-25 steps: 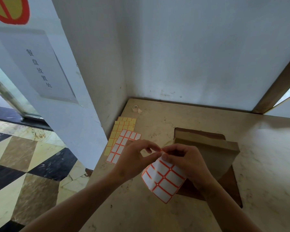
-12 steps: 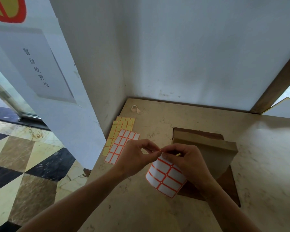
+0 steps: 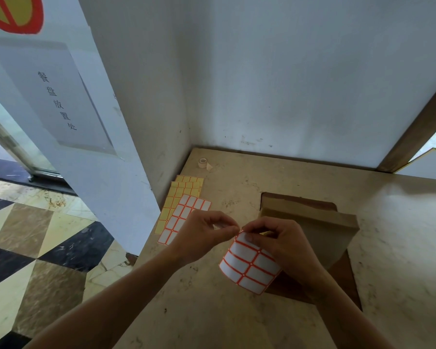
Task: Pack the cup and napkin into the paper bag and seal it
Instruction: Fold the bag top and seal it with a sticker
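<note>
Hands, left (image 3: 202, 238) and right (image 3: 282, 244), pinch one label sheet (image 3: 249, 268).

On your beige marble worktop (image 3: 237, 311) a small roll of tape (image 3: 203, 162) sits in the far left corner by the white wall (image 3: 287, 71). Nearer you, yellow label sheets (image 3: 180, 195) lie along the left edge, with a white, orange-bordered label sheet (image 3: 184, 217) overlapping them. To your left a paper notice (image 3: 58, 96) with printed characters hangs above the diamond-patterned floor (image 3: 35, 248)
</note>
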`<state>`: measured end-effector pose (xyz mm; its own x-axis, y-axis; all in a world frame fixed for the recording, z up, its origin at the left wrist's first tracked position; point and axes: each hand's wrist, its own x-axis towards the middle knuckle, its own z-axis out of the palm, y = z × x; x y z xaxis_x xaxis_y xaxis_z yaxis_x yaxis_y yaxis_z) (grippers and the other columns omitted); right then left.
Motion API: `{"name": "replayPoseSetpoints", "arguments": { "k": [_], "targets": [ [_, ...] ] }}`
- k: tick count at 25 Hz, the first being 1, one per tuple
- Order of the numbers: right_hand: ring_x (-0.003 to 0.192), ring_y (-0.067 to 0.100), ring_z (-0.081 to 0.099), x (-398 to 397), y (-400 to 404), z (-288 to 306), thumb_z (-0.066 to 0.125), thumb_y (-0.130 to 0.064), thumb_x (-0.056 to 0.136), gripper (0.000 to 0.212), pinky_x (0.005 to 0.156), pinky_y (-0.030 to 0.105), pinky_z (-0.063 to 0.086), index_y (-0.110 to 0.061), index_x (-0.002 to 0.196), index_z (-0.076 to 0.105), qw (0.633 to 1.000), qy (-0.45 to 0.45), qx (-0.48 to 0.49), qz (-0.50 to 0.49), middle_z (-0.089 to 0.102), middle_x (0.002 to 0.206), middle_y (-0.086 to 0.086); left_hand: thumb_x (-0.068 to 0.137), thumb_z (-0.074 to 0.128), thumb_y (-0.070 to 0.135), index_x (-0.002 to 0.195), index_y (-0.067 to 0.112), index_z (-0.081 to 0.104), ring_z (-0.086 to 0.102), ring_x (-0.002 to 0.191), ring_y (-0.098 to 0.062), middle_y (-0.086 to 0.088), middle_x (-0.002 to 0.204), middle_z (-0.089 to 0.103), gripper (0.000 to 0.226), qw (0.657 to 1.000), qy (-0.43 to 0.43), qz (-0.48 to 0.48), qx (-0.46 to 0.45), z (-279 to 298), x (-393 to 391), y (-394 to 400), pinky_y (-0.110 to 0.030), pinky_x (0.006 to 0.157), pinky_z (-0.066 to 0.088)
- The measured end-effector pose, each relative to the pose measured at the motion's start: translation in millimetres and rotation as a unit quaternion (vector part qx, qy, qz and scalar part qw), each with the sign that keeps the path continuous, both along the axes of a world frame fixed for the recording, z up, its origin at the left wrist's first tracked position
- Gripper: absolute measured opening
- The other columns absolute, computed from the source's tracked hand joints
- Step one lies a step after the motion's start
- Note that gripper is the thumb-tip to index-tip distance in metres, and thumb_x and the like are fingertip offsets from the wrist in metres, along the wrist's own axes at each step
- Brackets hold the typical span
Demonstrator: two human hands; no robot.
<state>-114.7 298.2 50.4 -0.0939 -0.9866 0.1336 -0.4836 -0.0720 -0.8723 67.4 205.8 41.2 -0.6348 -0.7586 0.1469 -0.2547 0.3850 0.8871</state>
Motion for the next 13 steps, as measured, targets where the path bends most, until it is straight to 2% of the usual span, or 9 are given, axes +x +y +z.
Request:
{"name": "replayPoseSetpoints", "arguments": {
  "k": [3, 5, 9, 13],
  "targets": [
    [0.088, -0.003, 0.065, 1, 1, -2, 0.064, -0.018, 0.089, 0.026, 0.067, 0.011, 0.051, -0.043, 0.088, 0.065, 1.000, -0.013, 0.006, -0.006, 0.067, 0.094, -0.031, 0.088, 0.068, 0.020, 0.082, 0.040, 0.066, 0.063, 0.082, 0.000, 0.023, 0.086, 0.068, 0.021, 1.000, -0.007, 0.011, -0.024, -2, -1, 1, -0.008, 0.070, 0.047],
    [0.087, 0.000, 0.066, 2, 0, -5, 0.063, -0.018, 0.089, 0.021, 0.066, 0.014, 0.053, -0.040, 0.089, 0.065, 0.999, -0.037, 0.012, -0.014, 0.068, 0.094, -0.026, 0.089, 0.066, 0.017, 0.084, 0.037, 0.064, 0.063, 0.081, -0.001, 0.018, 0.083, 0.068, 0.020, 0.999, -0.003, 0.029, -0.018, -4, -2, 0, -0.011, 0.071, 0.049],
    [0.079, 0.002, 0.068, 2, -4, -8, 0.063, -0.020, 0.089, 0.015, 0.058, 0.014, 0.052, -0.035, 0.091, 0.064, 0.995, -0.081, 0.040, -0.042, 0.070, 0.087, -0.016, 0.093, 0.061, 0.015, 0.087, 0.026, 0.062, 0.067, 0.077, -0.004, 0.008, 0.084, 0.068, 0.013, 0.997, 0.013, 0.065, 0.040, -9, -4, -2, -0.015, 0.069, 0.052],
    [0.078, 0.005, 0.069, 4, -9, -12, 0.060, -0.018, 0.092, 0.020, 0.058, 0.017, 0.054, -0.037, 0.097, 0.063, 0.990, -0.109, 0.062, -0.059, 0.070, 0.091, -0.009, 0.098, 0.053, 0.018, 0.090, 0.023, 0.058, 0.069, 0.075, -0.004, 0.005, 0.087, 0.069, 0.010, 0.990, 0.004, 0.123, 0.074, -13, 0, -12, -0.014, 0.061, 0.052]
  ]
}}
